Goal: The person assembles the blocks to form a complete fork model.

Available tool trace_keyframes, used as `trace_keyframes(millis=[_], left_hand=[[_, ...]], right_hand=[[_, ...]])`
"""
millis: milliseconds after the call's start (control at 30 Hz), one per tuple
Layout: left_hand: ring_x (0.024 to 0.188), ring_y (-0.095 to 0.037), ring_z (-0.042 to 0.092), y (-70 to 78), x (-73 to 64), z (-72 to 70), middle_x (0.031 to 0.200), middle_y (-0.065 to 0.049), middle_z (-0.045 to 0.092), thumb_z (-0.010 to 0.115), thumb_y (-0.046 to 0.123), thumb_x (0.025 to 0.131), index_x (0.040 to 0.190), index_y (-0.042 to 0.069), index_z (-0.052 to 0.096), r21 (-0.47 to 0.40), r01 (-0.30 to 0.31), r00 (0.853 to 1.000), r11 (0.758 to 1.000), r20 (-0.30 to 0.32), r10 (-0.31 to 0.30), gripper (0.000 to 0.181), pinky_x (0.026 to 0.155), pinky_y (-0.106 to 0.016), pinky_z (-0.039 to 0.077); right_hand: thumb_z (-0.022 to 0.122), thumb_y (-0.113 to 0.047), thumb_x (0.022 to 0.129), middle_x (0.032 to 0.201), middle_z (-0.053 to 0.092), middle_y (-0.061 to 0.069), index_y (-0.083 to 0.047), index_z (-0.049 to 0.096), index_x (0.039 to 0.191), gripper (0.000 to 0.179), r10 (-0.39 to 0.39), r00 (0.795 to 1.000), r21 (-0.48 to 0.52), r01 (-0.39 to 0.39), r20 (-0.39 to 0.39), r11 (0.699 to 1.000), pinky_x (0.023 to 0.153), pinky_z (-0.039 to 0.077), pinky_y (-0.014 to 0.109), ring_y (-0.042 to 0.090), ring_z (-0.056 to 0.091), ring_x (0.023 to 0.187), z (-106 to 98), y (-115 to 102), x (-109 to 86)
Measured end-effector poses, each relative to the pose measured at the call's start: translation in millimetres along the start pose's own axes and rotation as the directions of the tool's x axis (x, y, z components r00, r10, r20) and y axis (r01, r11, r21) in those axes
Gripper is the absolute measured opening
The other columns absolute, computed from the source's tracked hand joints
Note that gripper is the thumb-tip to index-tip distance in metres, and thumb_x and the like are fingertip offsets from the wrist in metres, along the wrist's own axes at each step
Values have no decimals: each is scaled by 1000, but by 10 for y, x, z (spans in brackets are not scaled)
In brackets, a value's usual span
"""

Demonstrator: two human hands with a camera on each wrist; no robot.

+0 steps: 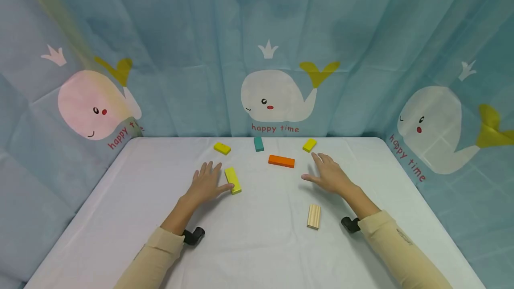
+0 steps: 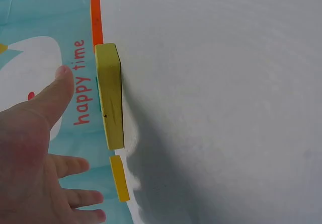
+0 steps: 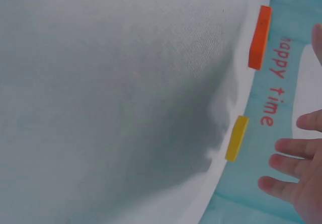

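While both hands hover low over the white bench (image 1: 132, 200), the left hand (image 1: 205, 185) lies flat with its fingers spread, thumb tip right up against the near end of a long yellow block (image 1: 233, 180); the left wrist view shows that thumb (image 2: 53, 95) just beside the block (image 2: 110, 95), gripping nothing. The right hand (image 1: 330, 174) is spread too, fingers relaxed and apart, holding nothing, fingertips near a small yellow block (image 1: 309, 145) at the back edge. Between the two hands sits an orange block (image 1: 281, 161), lying crosswise. Further back there's a teal block (image 1: 259, 143) and another yellow block (image 1: 222, 148). Nearer the person, a pale wooden block (image 1: 314, 216) rests beside the right forearm. A whale-print curtain (image 1: 277, 97) hangs behind.
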State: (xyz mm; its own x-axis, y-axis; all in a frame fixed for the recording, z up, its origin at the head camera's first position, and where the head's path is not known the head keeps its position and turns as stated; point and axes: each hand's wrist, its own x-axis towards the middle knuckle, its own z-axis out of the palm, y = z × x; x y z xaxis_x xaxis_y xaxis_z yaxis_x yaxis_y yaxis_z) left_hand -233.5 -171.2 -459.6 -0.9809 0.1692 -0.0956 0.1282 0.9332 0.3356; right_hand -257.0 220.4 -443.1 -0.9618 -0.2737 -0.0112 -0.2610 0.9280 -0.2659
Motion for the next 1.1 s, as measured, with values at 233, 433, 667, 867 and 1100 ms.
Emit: trace_keyframes(millis=[233, 433, 667, 867, 1100], left_hand=[[147, -49, 15, 55, 48, -7, 157, -31, 19, 64, 57, 86, 152, 2, 27, 4, 5, 999, 1000, 46, -6, 95, 117, -65, 16], [147, -46, 17, 75, 105, 18, 158, -28, 21, 66, 58, 84, 152, 2, 27, 7, 5, 998, 1000, 68, -6, 97, 118, -63, 18], [147, -44, 19, 96, 126, 34, 158, -27, 21, 68, 59, 82, 152, 4, 29, -19, -7, 996, 1000, 89, 9, 98, 118, -61, 20], [146, -44, 21, 119, 119, 18, 158, -27, 23, 72, 57, 79, 152, 3, 30, -45, -33, 996, 998, 80, 36, 100, 117, -60, 22], [146, -43, 25, 132, 142, 24, 157, -27, 26, 75, 52, 79, 151, 4, 33, -67, -56, 996, 996, 71, 61, 96, 116, -59, 26]], right_hand=[[61, -60, 87, 153, 34, 27, -2, 29, 152, 93, -24, 1000, 35, 24, -4, 999, 113, 31, 61, 45, 33, 141, 24, -45, 110], [62, -58, 88, 153, 34, 25, -5, 29, 152, 90, -36, 999, 52, 35, 18, 998, 113, 32, 60, 43, 34, 141, 50, -82, 228], [64, -56, 87, 154, 34, 24, -4, 31, 151, 89, -75, 996, 81, 71, 47, 994, 114, 31, 59, 42, 33, 142, 63, -151, 332], [66, -56, 86, 154, 35, 22, -6, 33, 151, 88, -86, 994, 89, 80, 63, 993, 114, 32, 58, 40, 34, 141, 94, -202, 430], [67, -55, 86, 148, 42, 22, -4, 37, 149, 86, -106, 992, 76, 101, 63, 992, 112, 36, 55, 38, 41, 136, 151, -231, 537]])
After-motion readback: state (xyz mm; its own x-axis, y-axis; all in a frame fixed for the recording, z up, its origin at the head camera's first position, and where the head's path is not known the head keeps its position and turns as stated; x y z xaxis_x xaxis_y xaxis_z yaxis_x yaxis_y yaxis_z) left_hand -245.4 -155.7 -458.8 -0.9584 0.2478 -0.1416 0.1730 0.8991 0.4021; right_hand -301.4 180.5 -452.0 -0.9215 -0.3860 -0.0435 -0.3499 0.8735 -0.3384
